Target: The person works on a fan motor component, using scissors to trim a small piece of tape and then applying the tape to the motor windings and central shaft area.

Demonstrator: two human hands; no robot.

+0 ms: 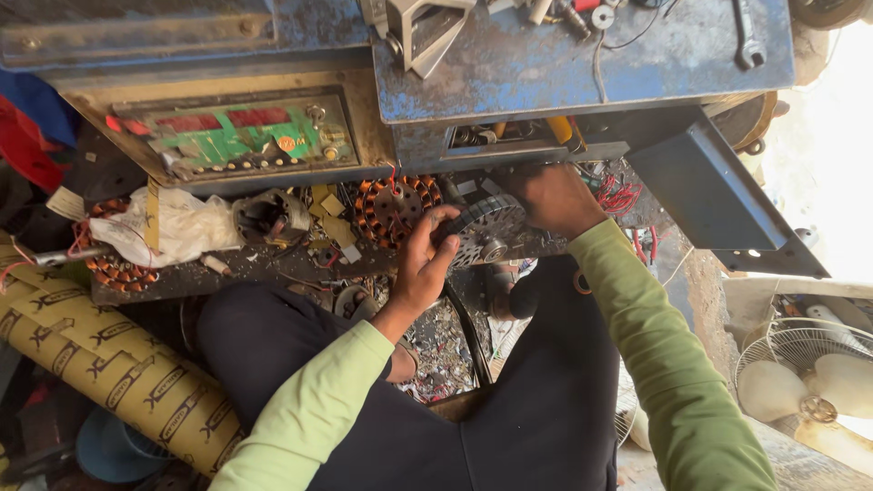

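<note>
- Nearest the lens, a seated person's dark trousers [509,409] and light green sleeves [318,400] fill the lower frame, knees drawn up before a low, cluttered ledge.
- A shallow open slot [509,135] under the scuffed blue desk [582,64] holds small tools, among them yellow-handled pieces; the rest of its contents are too dim to tell.
- A crumpled white plastic bag [177,227] lies on the ledge at left; what is inside cannot be made out.
- The left hand [423,259] curls half-closed around the left rim of a round, ribbed grey motor casing [486,227], fingertips pressed to its edge.
- The right hand [555,195] is cupped over the casing's upper right side, fingers bent down and hidden behind it; how tightly it grips cannot be told.
- The casing sits at the ledge's front edge, just below the desk and just beside a copper-wound stator [393,207].
- A green circuit board [245,136] sits in a worn panel at upper left.
- A roll of yellow printed sheet [109,364] lies by the left knee; a white fan [809,377] stands at lower right.
</note>
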